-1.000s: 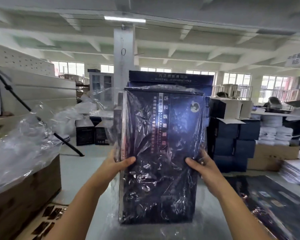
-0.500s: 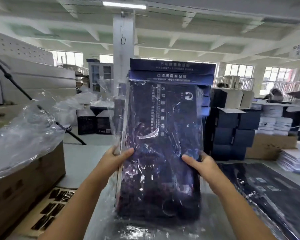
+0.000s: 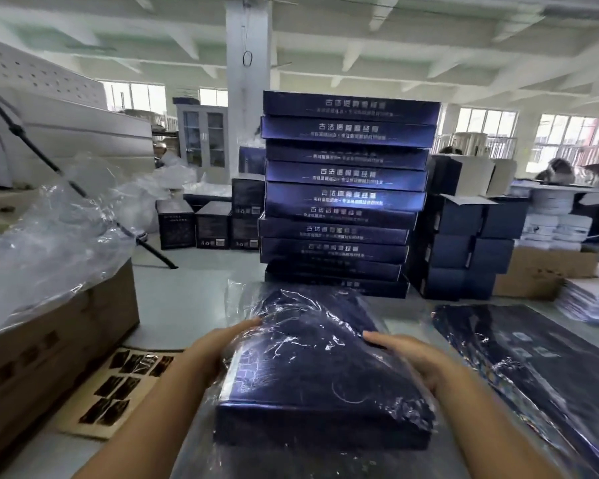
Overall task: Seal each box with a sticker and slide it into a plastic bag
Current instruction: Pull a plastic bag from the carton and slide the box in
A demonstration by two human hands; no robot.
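A dark blue box [image 3: 322, 382], already inside a crinkled clear plastic bag [image 3: 291, 305], is at 6 o'clock in the view, lying nearly flat and low over the grey table [image 3: 187, 299]. It is unclear whether it rests on the table. The left hand [image 3: 218, 350] grips its left side through the film, and the right hand [image 3: 408, 354] grips its right side. Beyond it at 12 o'clock stands a tall stack of boxes [image 3: 343, 188]. A sticker sheet [image 3: 118, 385] lies at 8 o'clock, beside a brown carton [image 3: 49, 340] at 9 o'clock with loose plastic [image 3: 49, 236] heaped on top. Dark printed sheets [image 3: 533, 375] lie at 4 o'clock.
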